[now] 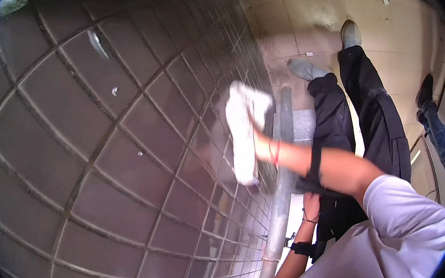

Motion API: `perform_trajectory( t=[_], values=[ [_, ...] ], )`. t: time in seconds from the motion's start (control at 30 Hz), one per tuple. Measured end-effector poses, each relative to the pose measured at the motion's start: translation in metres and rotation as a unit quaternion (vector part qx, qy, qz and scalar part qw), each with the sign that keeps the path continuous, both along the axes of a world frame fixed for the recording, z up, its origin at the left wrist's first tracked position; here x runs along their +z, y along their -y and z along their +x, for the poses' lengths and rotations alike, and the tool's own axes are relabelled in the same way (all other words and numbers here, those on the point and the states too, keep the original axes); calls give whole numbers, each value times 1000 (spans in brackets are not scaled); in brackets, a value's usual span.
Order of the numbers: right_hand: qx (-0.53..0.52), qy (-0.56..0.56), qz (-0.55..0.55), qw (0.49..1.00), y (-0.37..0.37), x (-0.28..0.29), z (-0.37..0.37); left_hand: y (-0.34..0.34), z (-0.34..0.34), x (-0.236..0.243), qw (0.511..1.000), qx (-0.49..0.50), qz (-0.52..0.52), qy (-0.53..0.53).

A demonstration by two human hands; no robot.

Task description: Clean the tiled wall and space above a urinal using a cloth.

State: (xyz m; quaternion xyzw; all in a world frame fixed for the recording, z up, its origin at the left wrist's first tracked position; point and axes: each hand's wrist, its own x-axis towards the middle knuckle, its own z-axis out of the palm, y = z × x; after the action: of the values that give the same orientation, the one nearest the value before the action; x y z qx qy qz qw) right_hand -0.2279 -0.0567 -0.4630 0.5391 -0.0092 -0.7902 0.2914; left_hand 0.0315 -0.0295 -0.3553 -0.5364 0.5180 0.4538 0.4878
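White shirt sleeve fills our lower right; from it our right hand reaches mid-frame, gripping a blurred white cloth by the dark tiled wall, fingers mostly hidden. Whether cloth meets tile we cannot tell. Our left hand sits lower centre, right of the grey pipe, its fingers unreadable. We judge wiping is underway; next calls for flat, even pressure.
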Motion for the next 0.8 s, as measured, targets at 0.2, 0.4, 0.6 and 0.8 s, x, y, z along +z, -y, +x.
perform_trajectory(
  t=[0.2, 0.4, 0.6, 0.8],
  values=[
    [22, -174, 143, 974, -20, -106, -53, -16, -1, -18, 980, 190, -3, -61],
    [164, -416, 313, 838, 15, -74, 82, -13, 38, -17, 989, 139, 44, -14],
    [55, -269, 210, 938, -38, -156, -94, -15, -9, -15, 989, 111, 30, -89],
    [-238, -180, -17, 954, -32, -136, -24, -17, 22, -38, 962, -231, 4, -144]
  ],
)
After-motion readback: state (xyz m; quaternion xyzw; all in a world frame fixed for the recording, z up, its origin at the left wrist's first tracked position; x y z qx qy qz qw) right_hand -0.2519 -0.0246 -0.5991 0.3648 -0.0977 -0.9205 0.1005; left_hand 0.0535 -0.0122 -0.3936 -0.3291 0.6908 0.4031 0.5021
